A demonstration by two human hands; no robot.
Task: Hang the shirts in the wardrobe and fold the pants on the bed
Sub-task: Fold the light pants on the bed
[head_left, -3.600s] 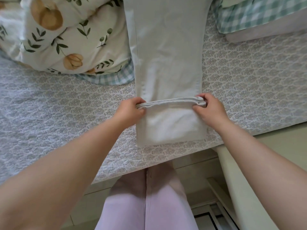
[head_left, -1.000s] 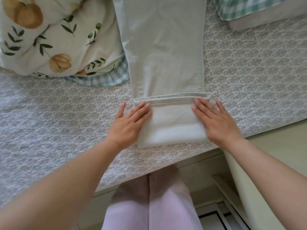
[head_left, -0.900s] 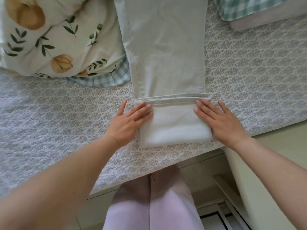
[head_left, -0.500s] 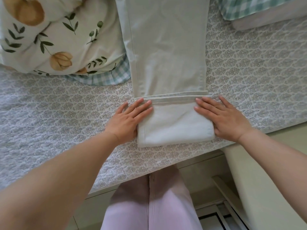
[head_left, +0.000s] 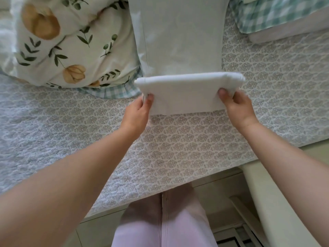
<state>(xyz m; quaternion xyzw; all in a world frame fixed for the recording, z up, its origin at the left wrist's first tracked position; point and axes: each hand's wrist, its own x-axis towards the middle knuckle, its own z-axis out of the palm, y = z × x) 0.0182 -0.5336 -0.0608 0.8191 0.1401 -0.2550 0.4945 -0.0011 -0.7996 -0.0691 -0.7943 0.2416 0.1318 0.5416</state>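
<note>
Folded end (head_left: 187,93) of the pants (head_left: 181,41) being held just above the bed (head_left: 178,148)
Beyond the bed's near edge, the left hand (head_left: 137,111) and right hand (head_left: 238,107) are being clamped, thumbs on top, on the folded end's two side edges; the pants' unfolded length is lying straight ahead of both grips, toward the bed's far side, equally near each hand.

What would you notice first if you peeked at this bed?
The left hand and right hand each pinch a side of the folded end of the pale pants, in the middle over the quilt. A flowery pillow lies at the top left.
</note>
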